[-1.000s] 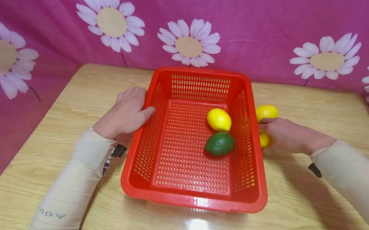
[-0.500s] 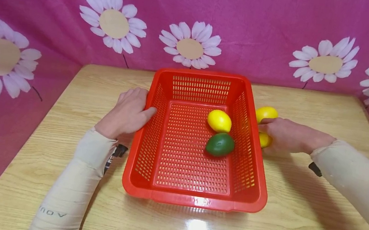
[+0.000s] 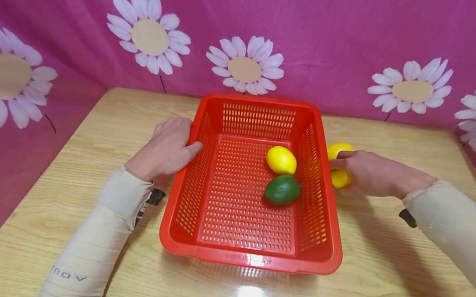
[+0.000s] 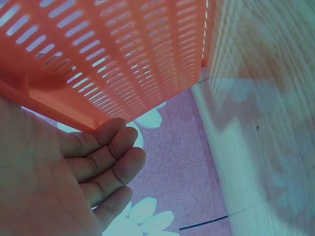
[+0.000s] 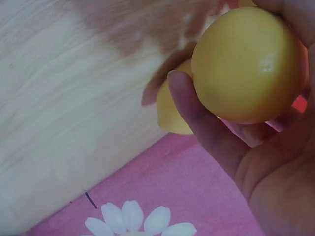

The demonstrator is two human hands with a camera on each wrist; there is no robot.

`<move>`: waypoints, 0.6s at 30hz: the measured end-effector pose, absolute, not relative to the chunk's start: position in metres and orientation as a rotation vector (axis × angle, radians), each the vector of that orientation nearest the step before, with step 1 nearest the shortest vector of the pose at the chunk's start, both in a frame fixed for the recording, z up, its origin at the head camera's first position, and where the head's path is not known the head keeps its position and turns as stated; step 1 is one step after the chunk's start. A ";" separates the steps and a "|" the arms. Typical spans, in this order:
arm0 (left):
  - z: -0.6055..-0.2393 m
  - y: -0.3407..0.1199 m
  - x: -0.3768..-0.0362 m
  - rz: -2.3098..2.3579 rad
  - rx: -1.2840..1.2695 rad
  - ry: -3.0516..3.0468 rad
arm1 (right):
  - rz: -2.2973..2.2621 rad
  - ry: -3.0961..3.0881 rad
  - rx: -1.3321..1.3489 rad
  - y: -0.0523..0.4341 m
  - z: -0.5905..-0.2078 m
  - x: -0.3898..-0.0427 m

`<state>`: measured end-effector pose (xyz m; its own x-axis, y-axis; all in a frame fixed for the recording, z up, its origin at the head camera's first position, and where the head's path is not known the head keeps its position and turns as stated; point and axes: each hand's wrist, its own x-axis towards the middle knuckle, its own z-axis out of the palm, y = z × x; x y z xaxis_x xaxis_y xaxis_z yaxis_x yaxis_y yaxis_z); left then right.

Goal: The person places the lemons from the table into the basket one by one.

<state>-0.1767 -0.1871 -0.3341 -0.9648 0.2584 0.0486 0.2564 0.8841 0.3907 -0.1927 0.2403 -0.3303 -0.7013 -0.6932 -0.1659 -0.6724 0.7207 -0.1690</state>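
A red plastic basket (image 3: 245, 258) with slotted walls stands on the table. My left hand (image 3: 166, 151) holds its left rim, the thumb over the top edge and the fingers outside, below the rim in the left wrist view. Inside the basket, a yellow lemon (image 3: 281, 160) lies against a dark green lemon-shaped fruit (image 3: 283, 190). Beyond the right wall, my right hand (image 3: 369, 173) grips another lemon (image 5: 248, 64), fingers curled around it. A further lemon (image 3: 341, 150) lies just behind that hand, close to the basket and partly hidden.
The light wooden table (image 3: 387, 291) ends at the back against a pink cloth (image 3: 326, 39) printed with white daisies. The basket takes up the table's middle. Black wrist cameras show under both sleeves.
The head view has tilted slightly, so the basket and cloth appear a little lower. My right hand and its lemon have risen slightly relative to the basket. My left hand keeps its hold.
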 end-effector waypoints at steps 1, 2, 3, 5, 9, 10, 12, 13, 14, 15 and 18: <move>-0.334 -0.187 -0.176 0.628 0.413 3.043 | -0.140 2.710 -1.102 0.240 -0.329 -0.192; -0.334 -0.187 -0.176 0.625 0.410 3.042 | -0.134 2.712 -1.107 0.241 -0.327 -0.192; -0.333 -0.187 -0.176 0.621 0.410 3.042 | -0.134 2.714 -1.119 0.241 -0.325 -0.192; -0.334 -0.187 -0.176 0.613 0.412 3.042 | -0.129 2.722 -1.126 0.241 -0.321 -0.192; -0.334 -0.187 -0.176 0.612 0.415 3.043 | -0.126 2.754 -1.120 0.242 -0.312 -0.191; -0.334 -0.187 -0.176 0.611 0.415 3.043 | -0.121 2.765 -1.117 0.242 -0.310 -0.191; -0.334 -0.187 -0.176 0.609 0.416 3.044 | -0.113 2.784 -1.122 0.242 -0.305 -0.191; -0.334 -0.187 -0.176 0.608 0.416 3.044 | -0.105 2.791 -1.126 0.242 -0.303 -0.192; -0.334 -0.187 -0.176 0.607 0.416 3.045 | -0.099 2.797 -1.127 0.243 -0.301 -0.192; -0.334 -0.187 -0.176 0.606 0.417 3.045 | -0.090 2.805 -1.132 0.243 -0.300 -0.192; -0.334 -0.187 -0.176 0.608 0.418 3.047 | -0.080 2.825 -1.160 0.243 -0.293 -0.192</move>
<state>-0.1759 -0.1871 -0.3338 -0.9644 0.2605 0.0454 0.2580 0.8893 0.3777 -0.1924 0.2434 -0.2934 -0.7085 -0.7031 -0.0605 -0.6986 0.7109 -0.0812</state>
